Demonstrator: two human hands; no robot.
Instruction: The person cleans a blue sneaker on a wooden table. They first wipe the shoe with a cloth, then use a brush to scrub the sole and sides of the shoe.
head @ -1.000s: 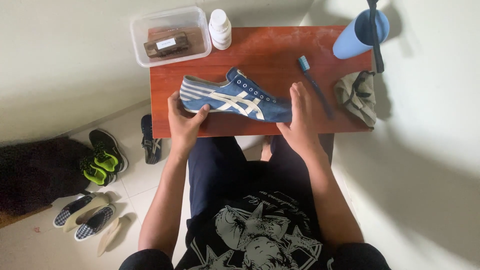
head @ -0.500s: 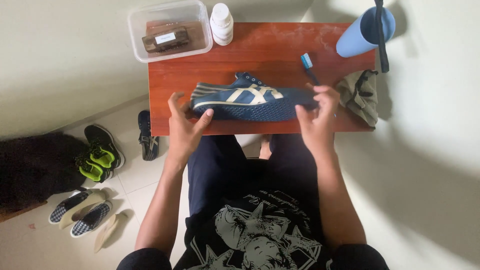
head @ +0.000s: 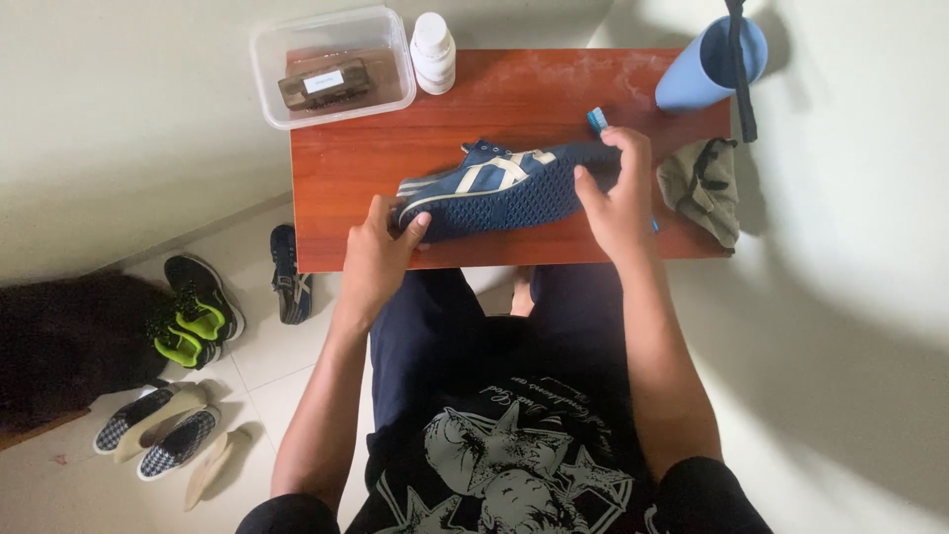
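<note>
A blue sneaker [head: 499, 188] with white stripes lies tipped on its side on the red-brown wooden table [head: 346, 168], its patterned sole turned toward me. My left hand [head: 376, 257] grips the toe end at the left. My right hand [head: 618, 198] grips the heel end at the right. Just behind my right hand, the blue head of a toothbrush [head: 597, 120] shows on the table; its handle is mostly hidden by my hand.
A clear plastic box [head: 331, 67] holding a brown brush, a white bottle [head: 432, 51], a blue cup [head: 707, 67] with a dark handle in it and a crumpled olive cloth [head: 707, 183] sit on the table. Several shoes [head: 198, 311] and a matching blue sneaker [head: 290, 275] lie on the floor at left.
Both hands have rolled the sneaker from its upright stance onto its side, so the sole now faces me. The heel end has lifted toward the back right.
</note>
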